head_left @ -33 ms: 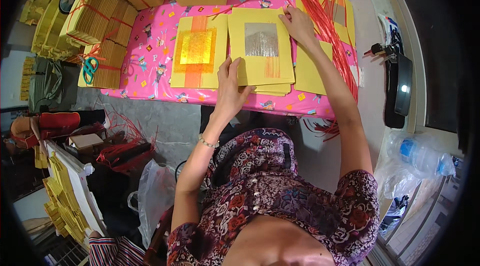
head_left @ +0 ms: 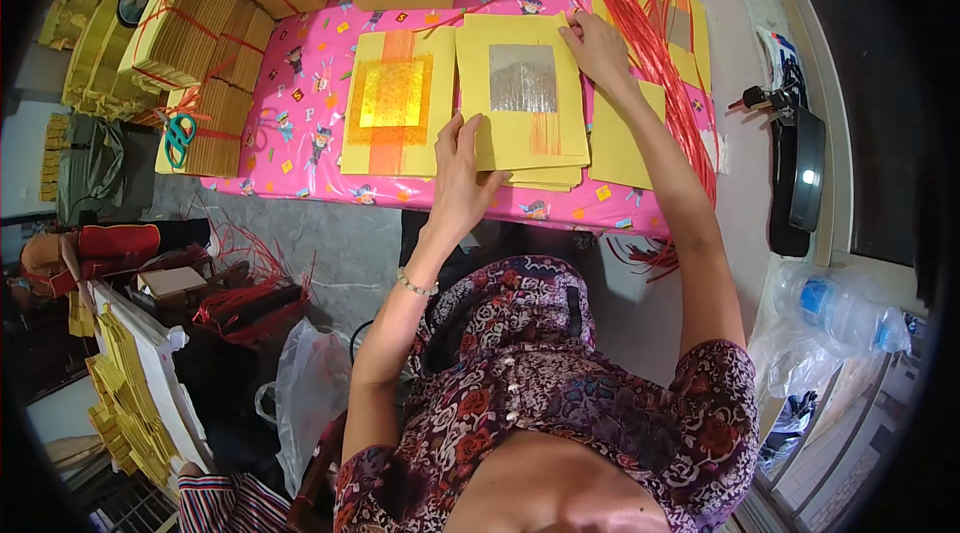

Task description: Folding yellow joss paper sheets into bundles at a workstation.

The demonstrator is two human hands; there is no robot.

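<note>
So the table has a bright pink tablecloth (head_left: 300, 168) with little cartoon figures on it, and string-tied yellow bundles (head_left: 180, 38) are stacked at the left, teal scissors (head_left: 178, 141) resting against them. A long bunch of red strands (head_left: 668, 63) trails down the right side. The room's pretty cluttered: grey floor (head_left: 330, 243) with red scraps (head_left: 245, 298) on it, a clear plastic bag (head_left: 300, 398) lower left, a clear bottle (head_left: 815, 298) off to the right. The silver-square sheet (head_left: 515, 138) sits on a small pile near the table's front edge, just beside a gold-square sheet (head_left: 390, 103). The person's left hand (head_left: 462, 178) is on its lower left corner, thumb and fingers apart; the right hand (head_left: 600, 48) has its fingers curled at the upper right corner, can't tell whether they're actually pinching it. Compared with the earlier frame, basically nothing's changed: hands, sheets and strands all look to be in the same spots.
</note>
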